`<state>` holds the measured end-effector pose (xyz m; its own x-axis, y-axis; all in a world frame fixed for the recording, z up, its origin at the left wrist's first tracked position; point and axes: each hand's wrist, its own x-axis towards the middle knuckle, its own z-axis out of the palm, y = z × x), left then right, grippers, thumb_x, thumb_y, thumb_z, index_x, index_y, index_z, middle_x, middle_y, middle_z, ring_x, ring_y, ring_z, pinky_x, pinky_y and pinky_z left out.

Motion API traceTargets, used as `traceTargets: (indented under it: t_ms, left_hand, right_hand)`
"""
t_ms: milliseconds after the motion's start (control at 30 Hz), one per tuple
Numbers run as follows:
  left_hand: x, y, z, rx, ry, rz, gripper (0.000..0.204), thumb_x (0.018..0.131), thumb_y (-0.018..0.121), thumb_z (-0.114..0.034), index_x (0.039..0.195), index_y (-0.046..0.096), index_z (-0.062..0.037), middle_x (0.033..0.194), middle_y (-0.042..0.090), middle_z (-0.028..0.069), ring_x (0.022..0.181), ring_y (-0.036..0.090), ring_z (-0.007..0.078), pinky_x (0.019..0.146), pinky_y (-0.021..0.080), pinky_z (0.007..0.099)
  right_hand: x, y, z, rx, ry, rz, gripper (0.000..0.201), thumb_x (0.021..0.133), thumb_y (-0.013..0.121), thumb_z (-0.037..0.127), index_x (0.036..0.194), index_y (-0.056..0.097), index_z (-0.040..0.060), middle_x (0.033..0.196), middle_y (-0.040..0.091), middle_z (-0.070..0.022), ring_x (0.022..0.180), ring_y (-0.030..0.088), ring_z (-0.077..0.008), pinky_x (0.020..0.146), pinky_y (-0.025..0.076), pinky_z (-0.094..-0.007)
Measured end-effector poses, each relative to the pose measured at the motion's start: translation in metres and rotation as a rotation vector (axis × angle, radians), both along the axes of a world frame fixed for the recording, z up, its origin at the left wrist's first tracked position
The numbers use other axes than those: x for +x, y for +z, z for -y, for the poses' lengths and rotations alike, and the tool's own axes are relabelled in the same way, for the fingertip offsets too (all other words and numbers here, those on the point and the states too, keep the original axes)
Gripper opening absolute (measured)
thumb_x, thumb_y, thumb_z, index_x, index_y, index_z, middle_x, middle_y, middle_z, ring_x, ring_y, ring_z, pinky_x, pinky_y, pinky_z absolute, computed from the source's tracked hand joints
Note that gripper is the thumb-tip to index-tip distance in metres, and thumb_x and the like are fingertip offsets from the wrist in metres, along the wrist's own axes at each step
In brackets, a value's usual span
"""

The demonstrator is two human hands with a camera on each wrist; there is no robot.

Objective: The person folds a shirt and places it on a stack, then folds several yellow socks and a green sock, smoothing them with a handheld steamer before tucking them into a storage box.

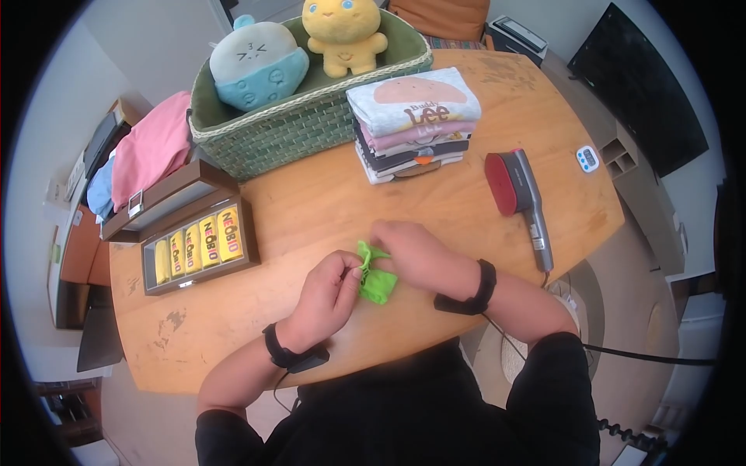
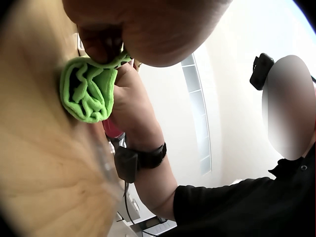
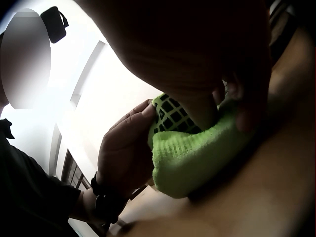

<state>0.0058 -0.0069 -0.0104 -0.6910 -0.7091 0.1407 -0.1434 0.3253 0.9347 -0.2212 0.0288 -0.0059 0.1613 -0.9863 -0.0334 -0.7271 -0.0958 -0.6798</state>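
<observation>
A bright green sock (image 1: 378, 289), folded into a small bundle, is between both hands close over the wooden table. Its ribbed cuff and a patch of black grid pattern show in the right wrist view, where the sock (image 3: 185, 165) bulges toward the camera. My left hand (image 1: 320, 293) pinches its edge between thumb and fingers. On the other side, my right hand (image 1: 416, 255) grips the sock, with fingers tucked into its fold. In the left wrist view the roll (image 2: 94, 106) shows its layered end. The right fingertips are partly hidden by the hand.
Left on the table (image 1: 311, 217), a lidded brown box (image 1: 252, 233) holds several rolled yellow socks (image 1: 207, 242). Behind stand a green basket (image 1: 287, 132) with two plush toys and a stack of folded shirts (image 1: 416, 105). A handheld steamer (image 1: 528, 202) and small timer (image 1: 587, 159) lie right.
</observation>
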Motion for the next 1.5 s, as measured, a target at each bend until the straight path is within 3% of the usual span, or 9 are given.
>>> traceTargets:
  t_ms: [67, 333, 600, 633, 667, 867, 967, 1233, 1500]
  left_hand:
    - [0.003, 0.001, 0.000, 0.138, -0.042, 0.110, 0.008, 0.112, 0.052, -0.005, 0.113, 0.058, 0.0005, 0.103, 0.062, 0.0035, 0.094, 0.055, 0.0092, 0.088, 0.049, 0.0256]
    - [-0.004, -0.013, -0.019, 0.098, -0.034, 0.014, 0.005, 0.112, 0.051, -0.003, 0.113, 0.056, -0.0002, 0.104, 0.060, 0.0034, 0.094, 0.055, 0.0092, 0.088, 0.048, 0.0252]
    - [-0.008, -0.014, -0.027, 0.040, -0.029, -0.022, 0.004, 0.112, 0.052, -0.003, 0.113, 0.056, -0.0014, 0.104, 0.059, 0.0034, 0.092, 0.055, 0.0099, 0.084, 0.049, 0.0260]
    - [-0.009, -0.014, -0.026, 0.023, -0.007, -0.032, 0.002, 0.109, 0.056, -0.003, 0.109, 0.057, -0.0008, 0.100, 0.060, 0.0085, 0.086, 0.057, 0.0168, 0.079, 0.050, 0.0298]
    - [-0.010, -0.014, -0.026, 0.005, 0.012, -0.042, 0.003, 0.107, 0.060, -0.002, 0.106, 0.058, -0.0002, 0.096, 0.061, 0.0135, 0.080, 0.060, 0.0238, 0.074, 0.051, 0.0336]
    - [-0.008, -0.011, -0.026, -0.039, 0.033, -0.059, 0.005, 0.103, 0.061, 0.001, 0.108, 0.064, 0.0009, 0.099, 0.063, 0.0160, 0.085, 0.063, 0.0302, 0.078, 0.053, 0.0369]
    - [-0.001, -0.008, -0.020, -0.209, -0.050, 0.013, 0.014, 0.102, 0.060, 0.003, 0.114, 0.067, 0.0005, 0.111, 0.066, 0.0146, 0.098, 0.067, 0.0289, 0.089, 0.054, 0.0360]
    - [0.008, -0.006, -0.020, -0.322, -0.102, 0.042, 0.016, 0.091, 0.070, 0.001, 0.107, 0.074, -0.0016, 0.108, 0.068, 0.0151, 0.096, 0.068, 0.0345, 0.084, 0.057, 0.0413]
    - [0.018, -0.008, -0.019, -0.377, -0.107, 0.072, 0.014, 0.088, 0.074, 0.001, 0.101, 0.074, -0.0012, 0.107, 0.070, 0.0153, 0.093, 0.069, 0.0354, 0.081, 0.059, 0.0424]
  right_hand:
    - [-0.002, 0.001, -0.001, 0.028, -0.030, 0.015, 0.027, 0.086, 0.082, 0.012, 0.104, 0.064, 0.0035, 0.102, 0.071, -0.0195, 0.097, 0.069, -0.0413, 0.084, 0.055, -0.0472]
    - [-0.008, -0.001, 0.033, -0.186, 0.448, -0.083, 0.013, 0.084, 0.072, 0.011, 0.094, 0.069, 0.0028, 0.096, 0.065, -0.0152, 0.092, 0.066, -0.0385, 0.078, 0.054, -0.0461]
    - [-0.006, -0.009, 0.033, -0.235, 0.522, -0.100, 0.012, 0.088, 0.064, 0.011, 0.095, 0.071, 0.0040, 0.098, 0.065, -0.0137, 0.094, 0.065, -0.0347, 0.081, 0.055, -0.0433]
    - [-0.005, -0.009, 0.032, -0.249, 0.529, -0.130, 0.013, 0.088, 0.064, 0.012, 0.095, 0.071, 0.0047, 0.097, 0.066, -0.0132, 0.096, 0.065, -0.0338, 0.083, 0.055, -0.0425]
    - [-0.005, -0.009, 0.031, -0.247, 0.527, -0.129, 0.013, 0.088, 0.064, 0.012, 0.095, 0.071, 0.0047, 0.097, 0.066, -0.0132, 0.096, 0.065, -0.0338, 0.083, 0.055, -0.0425]
    - [0.002, -0.005, 0.021, -0.235, 0.418, -0.009, 0.009, 0.088, 0.063, 0.012, 0.093, 0.068, 0.0064, 0.096, 0.065, -0.0117, 0.096, 0.064, -0.0338, 0.084, 0.054, -0.0429]
    - [0.007, -0.003, 0.002, -0.483, 0.234, -0.146, 0.008, 0.086, 0.065, 0.012, 0.093, 0.067, 0.0071, 0.094, 0.064, -0.0118, 0.096, 0.064, -0.0346, 0.082, 0.054, -0.0446]
    - [0.008, 0.008, -0.027, -0.206, 0.110, -0.092, 0.020, 0.083, 0.078, 0.012, 0.100, 0.073, 0.0025, 0.096, 0.063, -0.0182, 0.089, 0.064, -0.0402, 0.078, 0.054, -0.0491]
    - [0.024, 0.029, -0.033, -0.096, 0.064, -0.163, 0.016, 0.082, 0.075, 0.011, 0.090, 0.073, -0.0030, 0.096, 0.063, -0.0252, 0.096, 0.065, -0.0423, 0.085, 0.055, -0.0505]
